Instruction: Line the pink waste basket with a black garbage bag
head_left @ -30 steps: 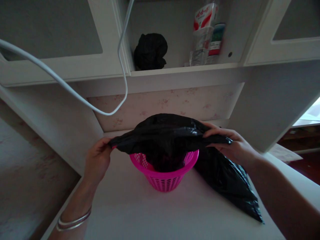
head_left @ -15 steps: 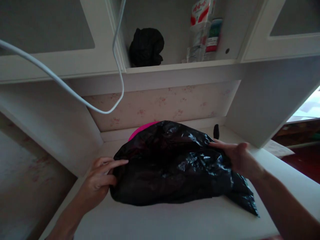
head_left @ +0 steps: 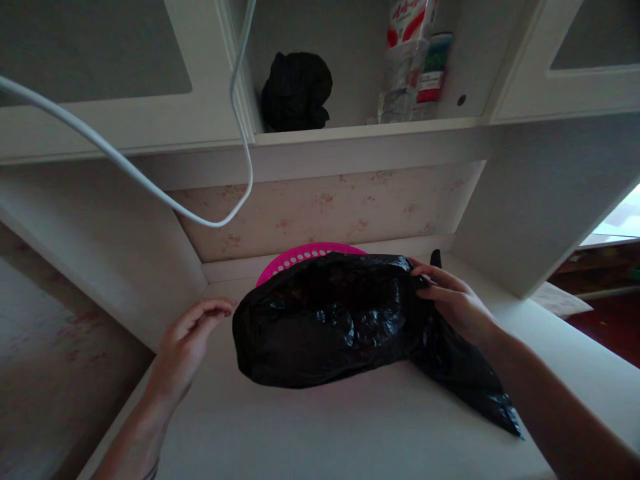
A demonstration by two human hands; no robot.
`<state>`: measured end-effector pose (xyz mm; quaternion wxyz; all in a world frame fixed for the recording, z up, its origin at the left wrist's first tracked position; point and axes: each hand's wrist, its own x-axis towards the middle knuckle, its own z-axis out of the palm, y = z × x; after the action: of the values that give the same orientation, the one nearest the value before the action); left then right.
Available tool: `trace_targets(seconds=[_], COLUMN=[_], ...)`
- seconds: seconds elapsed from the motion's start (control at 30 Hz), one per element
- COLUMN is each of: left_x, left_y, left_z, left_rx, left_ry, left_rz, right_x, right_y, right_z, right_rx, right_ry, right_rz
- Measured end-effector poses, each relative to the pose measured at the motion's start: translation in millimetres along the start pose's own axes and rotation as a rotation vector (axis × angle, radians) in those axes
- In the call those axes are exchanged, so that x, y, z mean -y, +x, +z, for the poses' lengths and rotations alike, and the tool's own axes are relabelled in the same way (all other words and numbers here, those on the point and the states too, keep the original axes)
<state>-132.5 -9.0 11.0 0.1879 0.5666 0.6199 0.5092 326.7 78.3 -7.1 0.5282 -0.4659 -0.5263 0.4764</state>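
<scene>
Hands well apart, one on each side of the pink plastic basket [head_left: 273, 268]. On its left, nothing to see in the left hand [head_left: 185, 347], just loose, bent fingers near the edge of the black plastic bag [head_left: 300, 360]. On its right, a pinch on the bag's rim with the right hand [head_left: 457, 303].

Now left to right: above the basket's left side, a loop of white cable [head_left: 214, 224]. High above the basket, on a shelf [head_left: 360, 133], a black bundle [head_left: 297, 90]. Over the basket's front, the bag, mouth wide. Hard to tell how much sits inside. High to the basket's right, a clear plastic bottle [head_left: 407, 63] and a red and green can [head_left: 434, 67]. To the basket's right, on the white tabletop [head_left: 320, 440], a second black bag [head_left: 467, 380].

From the thin, shiny plastic, likely very light, floppy, slippery and easy to rip. Best to pinch the rim at both sides and pull gently.
</scene>
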Motion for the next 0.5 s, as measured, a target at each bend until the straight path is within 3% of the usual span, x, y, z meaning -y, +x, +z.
trace_targets(seconds=[0.1,0.27,0.33,0.5], left_x=[-19,-25,-24,-23], left_y=[26,53,48,22], left_z=[22.1,54.6,53.7,29.6], left_rx=[0.058,0.153,0.144,0.128], left_ry=[-0.021,-0.031,-0.026,-0.025], left_rz=[-0.095,-0.192,-0.204,-0.237], right_x=[11,13,12,14], right_y=[11,31,34,38], right_z=[14,42,47,48], right_rx=[-0.125,-0.066,-0.023,0.011], right_ry=[0.093,-0.059,-0.122,-0.230], right_rz=[-0.023,0.047,0.077,0.078])
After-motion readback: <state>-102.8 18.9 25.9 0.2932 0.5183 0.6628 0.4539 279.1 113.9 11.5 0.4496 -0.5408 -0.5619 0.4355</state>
